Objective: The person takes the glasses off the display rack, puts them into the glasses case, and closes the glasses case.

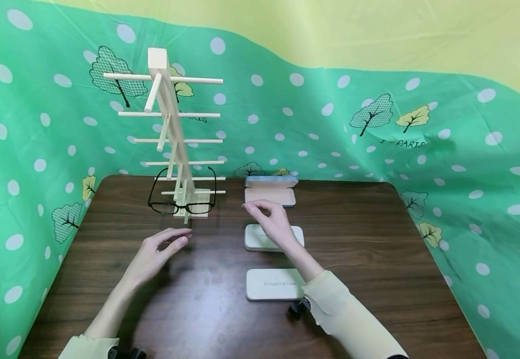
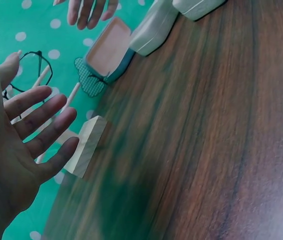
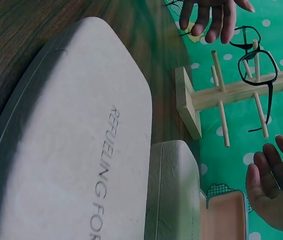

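Black-framed eyeglasses hang on a lower peg of a pale wooden display stand, lenses toward me and temples pointing back. Just in front of the stand's base, my left hand hovers with loosely bent fingers and holds nothing. My right hand is in the air above the glasses cases, its fingers relaxed, with nothing in them. Beyond it an opened glasses case shows a pinkish lining. In the right wrist view the glasses sit between my two hands, apart from both.
Two closed white glasses cases lie in a column with the opened one: a middle case partly behind my right hand and a nearer case with lettering. A brown wooden table bears everything. Behind hangs a green dotted cloth.
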`<state>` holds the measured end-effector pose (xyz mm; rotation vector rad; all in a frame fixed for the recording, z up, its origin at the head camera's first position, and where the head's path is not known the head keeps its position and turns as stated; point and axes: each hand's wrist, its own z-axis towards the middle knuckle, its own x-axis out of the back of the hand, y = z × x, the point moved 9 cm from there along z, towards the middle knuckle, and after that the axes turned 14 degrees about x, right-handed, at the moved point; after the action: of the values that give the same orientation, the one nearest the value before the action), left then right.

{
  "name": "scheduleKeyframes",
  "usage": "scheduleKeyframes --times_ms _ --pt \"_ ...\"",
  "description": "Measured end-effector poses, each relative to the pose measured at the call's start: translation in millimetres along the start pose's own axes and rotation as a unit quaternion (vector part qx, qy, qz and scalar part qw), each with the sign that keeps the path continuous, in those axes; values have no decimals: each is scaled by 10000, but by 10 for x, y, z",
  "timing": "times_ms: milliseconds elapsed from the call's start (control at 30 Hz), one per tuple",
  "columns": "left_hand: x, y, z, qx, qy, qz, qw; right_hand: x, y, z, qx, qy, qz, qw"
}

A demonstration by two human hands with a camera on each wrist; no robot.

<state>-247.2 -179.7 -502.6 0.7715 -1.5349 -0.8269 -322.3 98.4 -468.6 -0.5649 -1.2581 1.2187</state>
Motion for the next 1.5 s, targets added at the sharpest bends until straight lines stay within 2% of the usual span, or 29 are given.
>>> scheduleKeyframes --times_ms 200,433,633,733,900,1133,1367,1500 --pt "62 -87 15 229 -106 -161 9996 -76 -1 6 -188 -58 29 9998" --pt "114 -157 36 524 -369 -693 9955 -162 -39 56 -282 -12 125 9995" --pt "201 -206 49 627 -264 -785 9946 -219 -55 92 -331 62 107 9994" --pt "267 -234 72 588 -157 -1067 9924 -261 -61 111 -293 10 140 9995" --pt "395 -292 118 566 77 -1749 9829 -332 -57 133 -313 -122 219 9992" --pt "520 -368 165 594 146 -2050 9769 -425 -64 146 -445 -205 328 9983" --pt "697 -376 173 667 689 -2672 9588 -509 -75 168 -505 -121 517 9973" --pt "747 -342 210 717 812 -2992 9480 -561 -73 183 -654 -78 668 9956"
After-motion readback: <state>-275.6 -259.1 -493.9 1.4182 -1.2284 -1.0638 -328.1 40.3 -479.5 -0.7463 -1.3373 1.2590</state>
